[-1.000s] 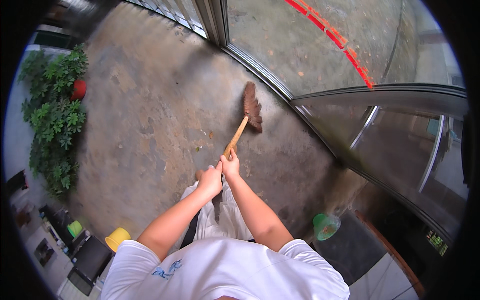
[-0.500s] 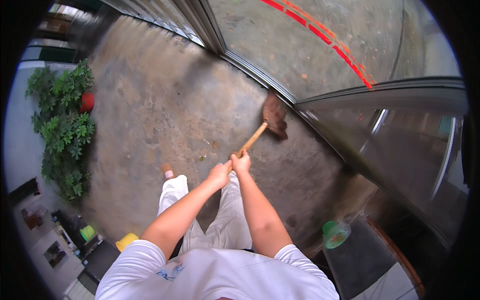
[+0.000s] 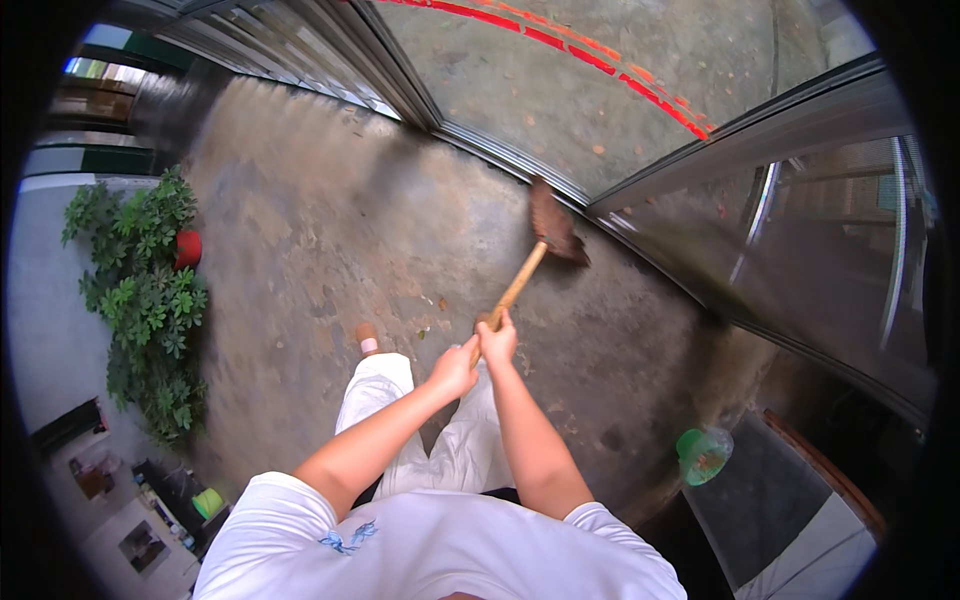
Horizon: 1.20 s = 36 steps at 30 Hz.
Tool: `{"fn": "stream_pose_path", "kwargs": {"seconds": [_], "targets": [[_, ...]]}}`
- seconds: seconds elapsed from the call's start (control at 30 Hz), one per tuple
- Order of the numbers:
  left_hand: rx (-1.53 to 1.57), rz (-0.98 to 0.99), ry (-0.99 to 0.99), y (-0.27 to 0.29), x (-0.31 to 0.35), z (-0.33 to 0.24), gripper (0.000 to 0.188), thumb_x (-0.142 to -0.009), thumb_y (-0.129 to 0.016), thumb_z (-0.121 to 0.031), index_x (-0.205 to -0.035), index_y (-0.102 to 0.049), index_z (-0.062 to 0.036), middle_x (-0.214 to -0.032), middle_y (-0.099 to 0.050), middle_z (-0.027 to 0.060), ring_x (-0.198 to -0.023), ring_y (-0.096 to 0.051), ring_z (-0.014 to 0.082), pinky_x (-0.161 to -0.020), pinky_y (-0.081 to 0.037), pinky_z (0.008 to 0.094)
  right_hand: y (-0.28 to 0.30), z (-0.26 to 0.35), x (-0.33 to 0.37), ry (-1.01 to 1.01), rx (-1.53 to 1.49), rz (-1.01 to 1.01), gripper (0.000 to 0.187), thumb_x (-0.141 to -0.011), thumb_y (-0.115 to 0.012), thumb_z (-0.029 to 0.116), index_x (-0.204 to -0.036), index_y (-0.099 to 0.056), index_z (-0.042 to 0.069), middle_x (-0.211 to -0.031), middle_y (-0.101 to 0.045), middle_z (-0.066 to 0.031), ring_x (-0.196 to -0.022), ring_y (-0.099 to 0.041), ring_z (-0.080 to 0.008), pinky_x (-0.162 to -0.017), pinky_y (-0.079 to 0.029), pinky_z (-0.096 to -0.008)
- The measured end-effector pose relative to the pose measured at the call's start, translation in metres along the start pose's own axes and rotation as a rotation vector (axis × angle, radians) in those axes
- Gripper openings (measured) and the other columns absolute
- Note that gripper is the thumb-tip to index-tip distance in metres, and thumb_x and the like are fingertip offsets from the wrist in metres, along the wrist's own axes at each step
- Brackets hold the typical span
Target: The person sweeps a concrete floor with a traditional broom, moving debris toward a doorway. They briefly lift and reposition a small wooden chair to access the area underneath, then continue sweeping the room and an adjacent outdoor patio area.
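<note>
A broom (image 3: 555, 228) with a brown fibre head and a light wooden handle slants away from me across the concrete floor. Its head lies against the metal track at the foot of the sliding glass door, and its bristles are slightly blurred. Both of my hands are closed around the handle. My right hand (image 3: 497, 340) grips farther up toward the head, while my left hand (image 3: 455, 371) wraps the handle just below it, nearer my body. The handle's end is hidden behind my hands.
Sliding glass door panels (image 3: 800, 230) run along the right, above a metal track (image 3: 500, 160). Leafy green plants (image 3: 160, 300) and a red pot (image 3: 188, 249) line the left wall. A green plastic container (image 3: 704, 456) stands beside a dark tabletop (image 3: 760, 500) at lower right. Small debris dots the floor.
My hands have shifted slightly right and nearer my body, still around the handle. The broom head has moved a little right along the door track. The whole view has turned slightly.
</note>
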<state>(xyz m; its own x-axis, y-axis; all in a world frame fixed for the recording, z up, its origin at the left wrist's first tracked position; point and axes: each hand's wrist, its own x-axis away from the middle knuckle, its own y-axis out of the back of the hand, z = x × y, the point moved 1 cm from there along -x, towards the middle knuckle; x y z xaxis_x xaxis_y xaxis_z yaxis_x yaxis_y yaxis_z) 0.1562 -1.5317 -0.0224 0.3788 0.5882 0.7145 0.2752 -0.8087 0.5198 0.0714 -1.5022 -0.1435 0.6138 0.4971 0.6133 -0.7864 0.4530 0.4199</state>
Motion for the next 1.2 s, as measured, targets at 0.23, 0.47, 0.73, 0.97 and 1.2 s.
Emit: {"fn": "stream_pose_path", "kwargs": {"seconds": [0.23,0.47,0.73,0.97,1.2], "targets": [[-0.016,-0.059,0.025,0.007,-0.03,0.055,0.053,-0.067,-0.057,-0.006,-0.118,-0.048,-0.0134,-0.089,-0.061,0.0187,-0.088,-0.058,0.0355,-0.074,-0.047,0.0428,-0.062,-0.02,-0.027,-0.028,-0.003,0.171,0.066,-0.062,-0.067,0.021,-0.119,-0.047,-0.008,-0.099,-0.061,-0.0236,-0.092,-0.061,-0.029,-0.081,-0.047,-0.0329],[0.082,-0.152,0.172,0.068,0.015,0.092,0.062,-0.067,-0.059,-0.006,-0.127,-0.042,-0.0095,-0.094,-0.061,0.0204,-0.09,-0.058,0.0345,-0.076,-0.047,0.0411,-0.123,0.044,0.026,0.055,0.115,0.305,0.066,-0.065,-0.067,0.022,-0.123,-0.046,-0.001,-0.105,-0.059,-0.0223,-0.097,-0.059,-0.0297,-0.085,-0.045,-0.0334],[0.137,-0.017,-0.001,0.106,-0.038,0.119,0.058,-0.066,-0.059,-0.007,-0.122,-0.045,-0.0057,-0.1,-0.059,0.022,-0.095,-0.056,0.0359,-0.081,-0.046,0.0409,-0.143,0.067,-0.007,-0.006,0.161,0.05,0.064,-0.066,-0.067,0.019,-0.122,-0.047,-0.002,-0.102,-0.061,-0.0205,-0.093,-0.061,-0.0252,-0.081,-0.047,-0.0318],[0.083,0.058,-0.055,0.175,-0.088,0.226,0.05,-0.066,-0.057,-0.003,-0.115,-0.05,-0.009,-0.093,-0.061,0.0208,-0.09,-0.057,0.0363,-0.076,-0.046,0.0432,-0.271,0.07,-0.025,0.003,0.135,0.05,0.058,-0.066,-0.069,0.015,-0.115,-0.049,-0.008,-0.096,-0.063,-0.0186,-0.083,-0.062,-0.0208,-0.074,-0.049,-0.031],[0.105,-0.096,0.102,0.288,-0.029,0.318,0.059,-0.066,-0.059,-0.004,-0.123,-0.044,-0.0042,-0.09,-0.06,0.0218,-0.086,-0.058,0.0367,-0.074,-0.046,0.0427,-0.408,0.147,0.061,0.095,0.201,0.172,0.063,-0.066,-0.066,0.019,-0.122,-0.048,-0.002,-0.092,-0.064,-0.0203,-0.081,-0.063,-0.0209,-0.074,-0.048,-0.0303]]}}
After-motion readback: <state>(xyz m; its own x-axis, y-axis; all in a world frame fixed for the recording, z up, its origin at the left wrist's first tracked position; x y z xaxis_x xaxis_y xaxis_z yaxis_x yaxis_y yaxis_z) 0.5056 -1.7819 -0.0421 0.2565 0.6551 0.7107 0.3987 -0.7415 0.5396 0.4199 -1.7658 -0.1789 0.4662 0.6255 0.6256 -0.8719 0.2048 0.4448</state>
